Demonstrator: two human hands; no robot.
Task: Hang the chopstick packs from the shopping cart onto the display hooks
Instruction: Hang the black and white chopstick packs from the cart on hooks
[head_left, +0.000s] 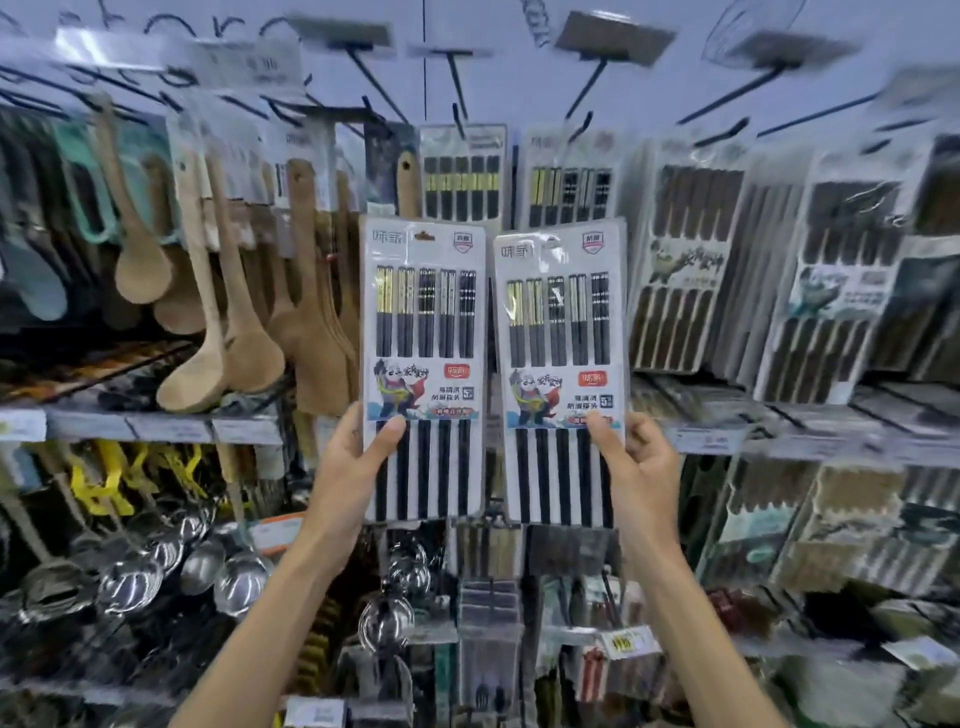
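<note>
Gripping chopstick packs (423, 338) upright, thumbs in front: left hand (353, 462), right hand (636, 467).

Left hand (347, 462) and right hand (636, 467) each grip an upright chopstick pack (423, 332) before hooks (457, 83).

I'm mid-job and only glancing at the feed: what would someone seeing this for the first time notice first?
Two matching chopstick packs fill the centre, held upright side by side. The left hand grips the left pack near its bottom, and the right hand grips the right pack the same way. Behind them, hanging packs fill the black display hooks, and wooden spoons hang to the left.
</note>
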